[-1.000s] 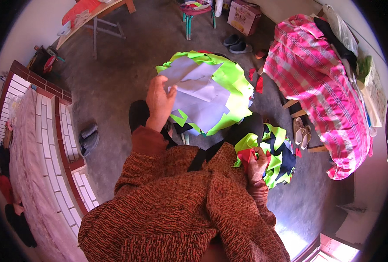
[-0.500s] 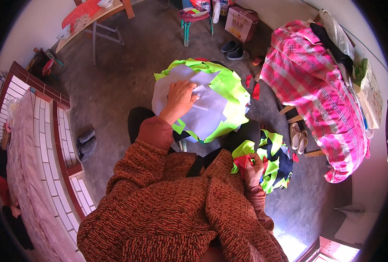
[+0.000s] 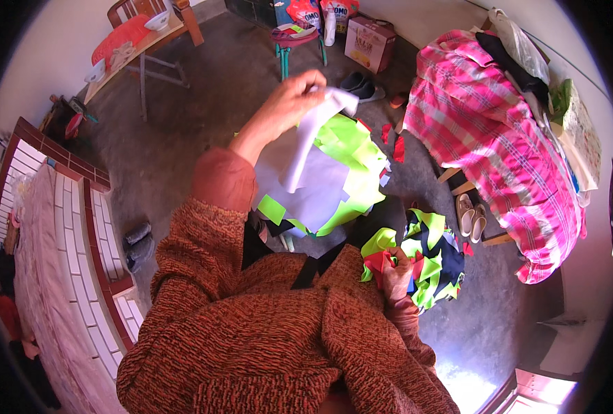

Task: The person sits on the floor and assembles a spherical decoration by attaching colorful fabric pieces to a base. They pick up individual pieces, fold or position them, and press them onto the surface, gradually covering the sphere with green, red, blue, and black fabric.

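My left hand [image 3: 289,110] is raised above a round heap of cloth, its fingers closed on the edge of a pale lavender cloth piece [image 3: 308,141] that hangs down from them. Below lie more lavender pieces [image 3: 327,181] on top of neon yellow-green cloth [image 3: 362,155]. Close to my lap on the right, my right hand [image 3: 397,276] is closed round a bunch of red cloth scraps [image 3: 375,262], with yellow-green ones beside it. It rests against a second heap of yellow-green and dark navy scraps [image 3: 448,265]. What supports each heap is mostly hidden.
A pink plaid cloth [image 3: 482,138] covers furniture at right, with pale shoes [image 3: 466,215] beside it. Red scraps [image 3: 398,148] lie on the floor. Farther off are dark slippers [image 3: 362,88], a carton [image 3: 368,45], a green-legged stool [image 3: 296,38] and a table with bowls [image 3: 144,45].
My left hand has risen off the heap, moving away from me, and now lifts a lavender piece from it. My right hand stays almost in place, still holding the red scraps.
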### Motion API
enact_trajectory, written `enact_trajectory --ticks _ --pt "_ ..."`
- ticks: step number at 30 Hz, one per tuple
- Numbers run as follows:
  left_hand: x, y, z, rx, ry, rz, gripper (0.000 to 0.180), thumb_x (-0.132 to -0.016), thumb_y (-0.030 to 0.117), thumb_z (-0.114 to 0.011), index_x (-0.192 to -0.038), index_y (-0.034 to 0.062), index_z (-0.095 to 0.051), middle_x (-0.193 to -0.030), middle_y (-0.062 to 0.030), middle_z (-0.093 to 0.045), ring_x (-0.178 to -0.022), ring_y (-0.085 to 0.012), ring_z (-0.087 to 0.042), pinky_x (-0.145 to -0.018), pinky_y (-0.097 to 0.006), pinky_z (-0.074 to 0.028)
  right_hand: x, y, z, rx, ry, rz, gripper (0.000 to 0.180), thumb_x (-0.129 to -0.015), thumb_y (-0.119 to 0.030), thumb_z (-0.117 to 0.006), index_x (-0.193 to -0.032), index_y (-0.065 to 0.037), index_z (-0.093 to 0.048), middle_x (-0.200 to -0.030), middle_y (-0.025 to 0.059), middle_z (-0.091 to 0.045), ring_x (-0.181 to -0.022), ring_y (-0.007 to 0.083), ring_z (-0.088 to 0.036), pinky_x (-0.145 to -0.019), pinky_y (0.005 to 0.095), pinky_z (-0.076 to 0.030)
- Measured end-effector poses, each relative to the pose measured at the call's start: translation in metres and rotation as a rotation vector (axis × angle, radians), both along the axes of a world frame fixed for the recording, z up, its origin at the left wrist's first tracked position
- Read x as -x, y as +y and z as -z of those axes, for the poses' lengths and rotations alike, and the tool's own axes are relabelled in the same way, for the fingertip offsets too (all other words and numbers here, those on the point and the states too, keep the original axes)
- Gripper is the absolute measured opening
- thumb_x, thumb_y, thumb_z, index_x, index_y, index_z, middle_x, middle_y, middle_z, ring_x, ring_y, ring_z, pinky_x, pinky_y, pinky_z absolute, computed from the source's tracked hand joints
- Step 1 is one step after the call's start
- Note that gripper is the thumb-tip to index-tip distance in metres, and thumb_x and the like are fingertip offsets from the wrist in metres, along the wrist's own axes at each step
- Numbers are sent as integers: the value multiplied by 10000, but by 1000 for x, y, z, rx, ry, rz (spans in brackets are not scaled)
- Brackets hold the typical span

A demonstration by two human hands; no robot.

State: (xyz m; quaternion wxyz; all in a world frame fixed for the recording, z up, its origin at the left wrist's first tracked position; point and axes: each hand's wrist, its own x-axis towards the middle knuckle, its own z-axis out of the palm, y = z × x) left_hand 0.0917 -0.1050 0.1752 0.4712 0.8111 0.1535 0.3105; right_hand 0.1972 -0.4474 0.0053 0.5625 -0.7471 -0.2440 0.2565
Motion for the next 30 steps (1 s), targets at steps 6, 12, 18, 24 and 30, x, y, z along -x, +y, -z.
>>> enact_trajectory --ticks 6,12,18,24,30 --pt "-34 18 -26 258 -317 -38 264 -900 274 -588 -1070 76 -545 -910 8 -577 -786 -77 -548 -654 -269 -467 -9 -9 34 -85 -148 2 77 -841 -39 -594 -900 10 -597 -763 31 -621 -639 87 -582 -557 218 -490" --pt "-10 58 42 485 -370 -485 273 -884 201 -588 -1094 41 -519 -930 -39 -587 -782 -115 -566 -611 -293 -485 -8 -9 28 -61 -79 -36 69 -849 -25 -585 -903 15 -594 -759 38 -621 -652 95 -588 -572 225 -498" --pt "21 84 136 833 -205 -682 188 -903 196 -562 -1029 72 -496 -904 -60 -556 -753 -161 -566 -560 -337 -490 -8 -7 37 -60 -104 -12 65 -849 -25 -581 -900 13 -591 -747 34 -616 -639 88 -579 -558 219 -491" --pt "15 101 126 703 -38 -493 193 -930 252 -523 -1065 119 -486 -957 -31 -582 -850 -178 -608 -676 -412 -541 -12 -8 38 -19 -134 -25 62 -838 -25 -590 -892 4 -598 -748 32 -614 -638 82 -572 -554 210 -474" --pt "24 125 130 706 -441 -651 223 -919 239 -547 -1097 117 -490 -967 -47 -585 -853 -193 -603 -686 -401 -530 0 0 6 -22 -137 1 73 -824 -31 -602 -888 6 -601 -738 34 -616 -667 92 -569 -600 223 -475"
